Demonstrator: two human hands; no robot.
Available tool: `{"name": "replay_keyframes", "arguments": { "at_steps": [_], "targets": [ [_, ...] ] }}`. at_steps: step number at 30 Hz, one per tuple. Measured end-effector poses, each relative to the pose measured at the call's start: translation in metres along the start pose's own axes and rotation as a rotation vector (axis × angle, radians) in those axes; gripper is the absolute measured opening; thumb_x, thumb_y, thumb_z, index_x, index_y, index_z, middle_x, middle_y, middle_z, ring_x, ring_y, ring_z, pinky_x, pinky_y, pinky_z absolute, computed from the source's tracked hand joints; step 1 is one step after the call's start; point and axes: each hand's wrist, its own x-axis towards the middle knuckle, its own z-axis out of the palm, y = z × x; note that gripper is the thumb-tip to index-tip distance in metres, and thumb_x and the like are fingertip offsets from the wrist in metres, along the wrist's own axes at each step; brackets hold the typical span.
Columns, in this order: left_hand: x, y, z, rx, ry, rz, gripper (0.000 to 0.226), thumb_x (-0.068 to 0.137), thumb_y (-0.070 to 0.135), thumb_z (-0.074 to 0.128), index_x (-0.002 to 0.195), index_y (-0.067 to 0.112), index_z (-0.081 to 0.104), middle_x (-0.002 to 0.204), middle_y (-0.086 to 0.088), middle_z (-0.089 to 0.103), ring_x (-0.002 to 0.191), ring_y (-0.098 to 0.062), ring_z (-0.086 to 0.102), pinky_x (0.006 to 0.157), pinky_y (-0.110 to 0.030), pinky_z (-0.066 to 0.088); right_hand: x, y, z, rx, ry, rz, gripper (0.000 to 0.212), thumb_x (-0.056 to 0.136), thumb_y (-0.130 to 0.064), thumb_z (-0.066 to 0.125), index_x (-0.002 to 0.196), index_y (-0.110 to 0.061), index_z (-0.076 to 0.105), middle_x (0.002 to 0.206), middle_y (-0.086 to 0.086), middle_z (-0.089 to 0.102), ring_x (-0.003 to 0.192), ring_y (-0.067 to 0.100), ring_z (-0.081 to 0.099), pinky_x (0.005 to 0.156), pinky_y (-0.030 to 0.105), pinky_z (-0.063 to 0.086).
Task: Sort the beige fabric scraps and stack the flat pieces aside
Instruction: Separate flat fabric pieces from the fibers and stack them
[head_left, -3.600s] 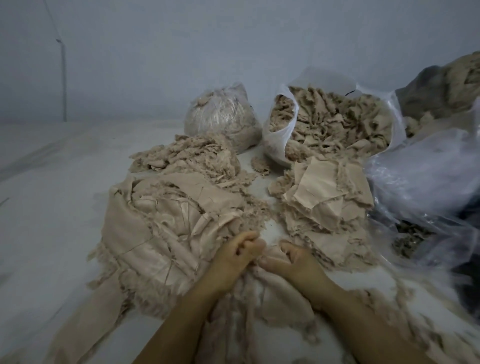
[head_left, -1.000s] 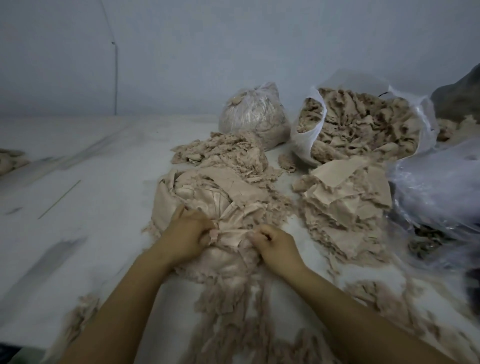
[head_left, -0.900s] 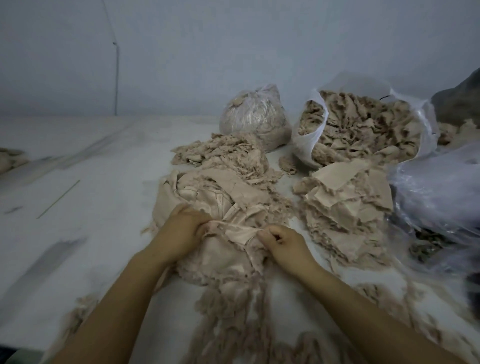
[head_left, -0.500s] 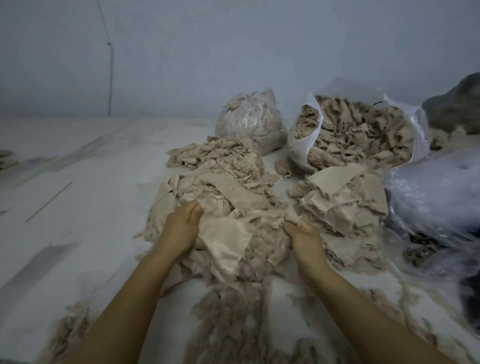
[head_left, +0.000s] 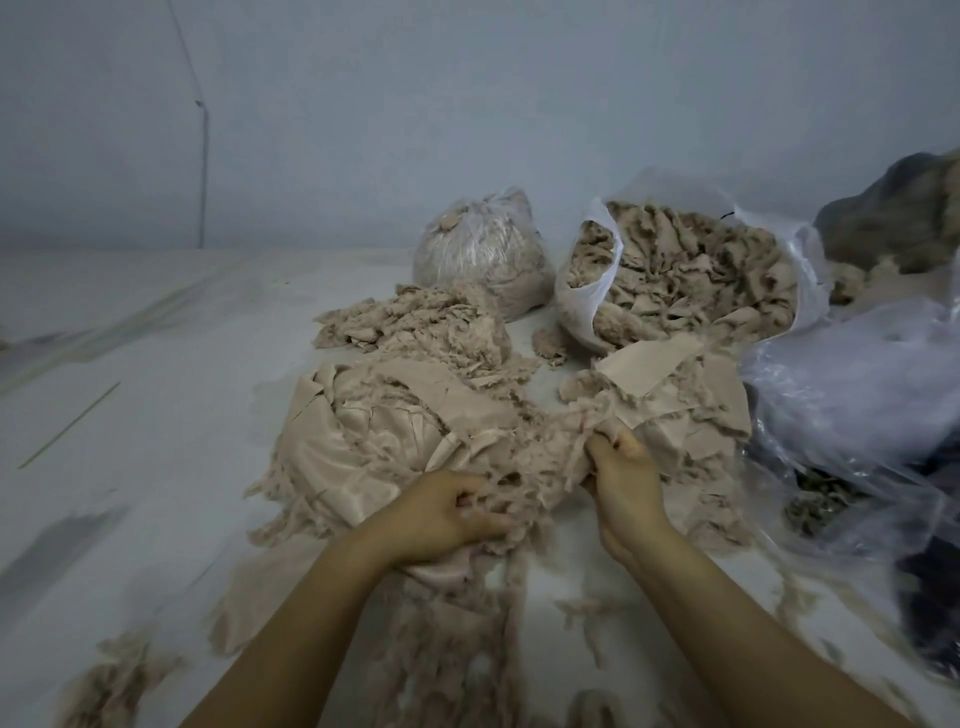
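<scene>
Both hands clutched one frayed scrap (head_left: 524, 467), the left hand (head_left: 441, 514) curled round its near end and the right hand (head_left: 623, 478) pinching its far end, so it stretched slantwise between them. The stack of flat pieces (head_left: 691, 395) lay just beyond the right hand, the nearer hand for setting it down.

Left hand (head_left: 441, 514) and right hand (head_left: 626, 486) grip a frayed beige scrap (head_left: 524, 467) over the near pile (head_left: 363, 431); flat stack (head_left: 691, 400) right; open bag (head_left: 691, 280) far right
</scene>
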Motion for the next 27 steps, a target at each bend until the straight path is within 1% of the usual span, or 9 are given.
{"name": "replay_keyframes", "arguments": {
  "at_steps": [4, 7, 9, 11, 14, 16, 20, 24, 27],
  "targets": [
    [0.003, 0.028, 0.005, -0.474, -0.041, 0.06, 0.023, 0.087, 0.051, 0.052, 0.104, 0.039, 0.064, 0.1, 0.029, 0.066, 0.095, 0.012, 0.058, 0.081, -0.005, 0.041, -0.004, 0.001, 0.002, 0.087, -0.216, -0.05, 0.014, 0.095, -0.004, 0.05, 0.095, -0.001, 0.064, 0.086, 0.022, 0.067, 0.075, 0.03, 0.062, 0.073, 0.04, 0.052],
    [0.009, 0.022, 0.014, -0.23, -0.124, 0.014, 0.018, 0.09, 0.026, 0.063, 0.08, 0.012, 0.069, 0.076, 0.002, 0.071, 0.069, -0.004, 0.061, 0.065, -0.02, 0.046, -0.002, 0.002, -0.015, 0.253, -0.413, -0.003, 0.013, 0.079, -0.012, 0.06, 0.087, -0.007, 0.069, 0.083, 0.007, 0.074, 0.079, 0.016, 0.07, 0.07, 0.025, 0.058],
    [0.015, 0.016, 0.017, -0.27, 0.093, -0.038, 0.021, 0.092, 0.003, 0.054, 0.078, 0.013, 0.067, 0.077, -0.002, 0.071, 0.073, -0.01, 0.063, 0.066, -0.026, 0.049, -0.001, -0.002, -0.035, 0.157, -0.604, 0.022, 0.017, 0.075, 0.005, 0.064, 0.077, -0.01, 0.072, 0.087, 0.002, 0.074, 0.085, 0.011, 0.07, 0.068, 0.018, 0.055],
    [0.019, 0.013, 0.015, -0.44, 0.286, -0.041, 0.034, 0.089, -0.011, 0.046, 0.081, 0.014, 0.067, 0.081, -0.003, 0.069, 0.077, -0.016, 0.064, 0.07, -0.032, 0.052, -0.003, -0.004, -0.05, -0.091, -0.747, 0.076, 0.031, 0.072, 0.016, 0.056, 0.072, -0.012, 0.069, 0.103, 0.0, 0.072, 0.107, 0.013, 0.065, 0.085, 0.02, 0.05],
    [0.023, 0.014, 0.014, -0.406, 0.29, 0.017, 0.051, 0.084, -0.016, 0.045, 0.085, 0.029, 0.07, 0.089, 0.014, 0.068, 0.08, 0.007, 0.062, 0.07, -0.012, 0.049, 0.004, 0.007, -0.058, -0.096, -0.576, 0.105, 0.038, 0.077, 0.026, 0.046, 0.069, -0.006, 0.065, 0.102, 0.008, 0.071, 0.103, 0.025, 0.065, 0.091, 0.033, 0.052],
    [0.023, 0.017, 0.018, -0.305, 0.283, 0.052, 0.054, 0.082, -0.016, 0.044, 0.098, 0.026, 0.072, 0.095, 0.021, 0.065, 0.086, 0.017, 0.057, 0.075, -0.003, 0.044, 0.005, 0.012, -0.047, 0.021, -0.457, 0.171, 0.023, 0.086, 0.013, 0.048, 0.086, -0.003, 0.064, 0.102, 0.014, 0.068, 0.097, 0.026, 0.066, 0.095, 0.043, 0.048],
    [0.023, 0.021, 0.027, -0.14, 0.317, 0.175, 0.052, 0.077, -0.015, 0.046, 0.108, 0.019, 0.072, 0.095, 0.018, 0.065, 0.09, 0.002, 0.06, 0.077, -0.003, 0.041, -0.012, 0.021, -0.019, -0.229, -0.542, 0.18, 0.032, 0.086, -0.028, 0.066, 0.111, -0.008, 0.066, 0.106, 0.014, 0.071, 0.094, 0.028, 0.068, 0.087, 0.039, 0.054],
    [0.017, 0.007, 0.012, -0.098, 0.666, 0.056, 0.031, 0.088, -0.009, 0.049, 0.104, 0.006, 0.072, 0.091, 0.001, 0.067, 0.072, 0.012, 0.058, 0.068, 0.003, 0.036, -0.016, 0.024, -0.021, -0.184, -0.46, 0.287, 0.022, 0.083, -0.01, 0.07, 0.099, 0.005, 0.068, 0.098, 0.025, 0.071, 0.08, 0.03, 0.066, 0.074, 0.038, 0.053],
    [0.014, -0.001, 0.002, -0.106, 0.567, -0.044, 0.019, 0.094, 0.012, 0.055, 0.105, 0.013, 0.07, 0.093, 0.011, 0.063, 0.08, 0.009, 0.055, 0.073, -0.007, 0.036, -0.012, 0.022, -0.033, -0.247, -0.398, 0.245, 0.025, 0.084, -0.017, 0.071, 0.064, -0.003, 0.064, 0.063, 0.016, 0.063, 0.052, 0.017, 0.056, 0.05, 0.024, 0.042]
  ]
}}
